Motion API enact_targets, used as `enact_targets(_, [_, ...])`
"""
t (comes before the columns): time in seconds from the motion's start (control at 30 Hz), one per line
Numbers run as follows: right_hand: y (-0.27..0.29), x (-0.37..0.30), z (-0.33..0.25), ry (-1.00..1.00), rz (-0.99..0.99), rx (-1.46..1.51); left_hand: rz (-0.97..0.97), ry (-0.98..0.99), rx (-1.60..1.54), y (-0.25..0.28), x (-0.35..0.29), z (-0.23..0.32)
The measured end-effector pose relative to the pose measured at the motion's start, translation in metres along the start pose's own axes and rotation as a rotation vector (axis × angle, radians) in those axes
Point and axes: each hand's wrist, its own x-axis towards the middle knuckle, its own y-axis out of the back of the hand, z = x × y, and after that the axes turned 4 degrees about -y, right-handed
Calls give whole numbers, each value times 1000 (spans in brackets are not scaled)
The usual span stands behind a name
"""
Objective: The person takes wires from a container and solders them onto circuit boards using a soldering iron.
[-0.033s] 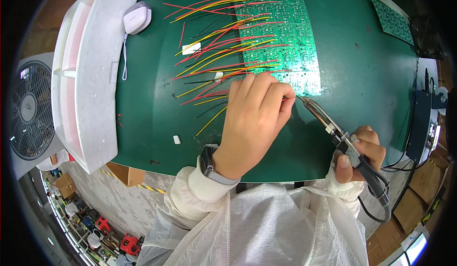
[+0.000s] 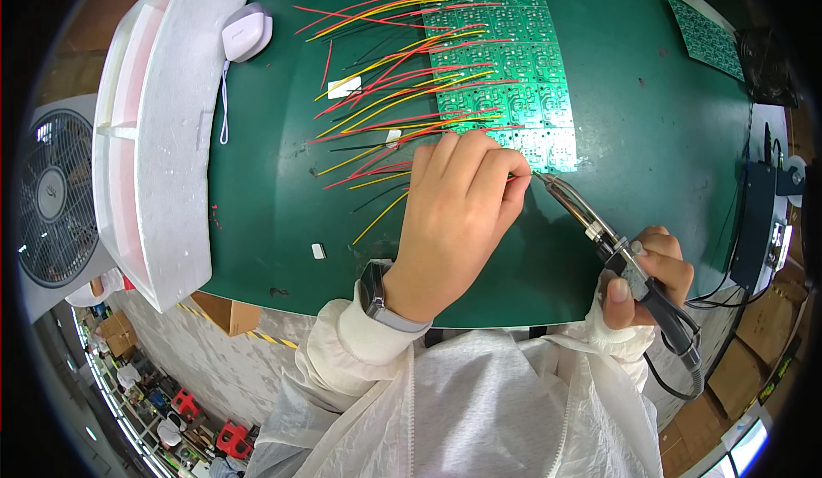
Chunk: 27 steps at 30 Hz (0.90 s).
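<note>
Several fingers [image 2: 519, 166] of the left hand [image 2: 458, 208] are pinched at the near edge of the circuit-board panel [image 2: 505, 50] on the table [image 2: 282, 187], apparently on one of the wires [image 2: 387, 65], presumably steadied for the soldering iron [image 2: 610, 245] gripped in the right hand [image 2: 664, 268]. Other wires are trailed leftward, clear of the iron; farther left, space is blocked by a foam tray [image 2: 175, 136].

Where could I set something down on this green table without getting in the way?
Try the green table between the circuit-board panel and the smaller circuit board, or the strip between the foam box and the wires.

It's crowded on the panel's left half, under those wires, and around its lower edge, with the left hand and soldering iron.
</note>
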Motion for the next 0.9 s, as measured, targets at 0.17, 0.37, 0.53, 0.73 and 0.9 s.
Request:
enact_targets(0.17, [-1,-3,3,7,60,35,-9,-2,-5,1,0,0])
enact_targets(0.37, [-11,-2,1,-91,371,11,-14,4,-18,1,0,1])
enact_targets(0.53, [-7,6,10,-50,538,-103,-3,50,-68,2,1,3])
enact_targets(0.73, [-10,2,20,-82,677,-195,-55,44,-51,16,-3,6])
enact_targets(0.9, [-8,1,17,-144,622,-80,-90,25,-87,17,-14,12])
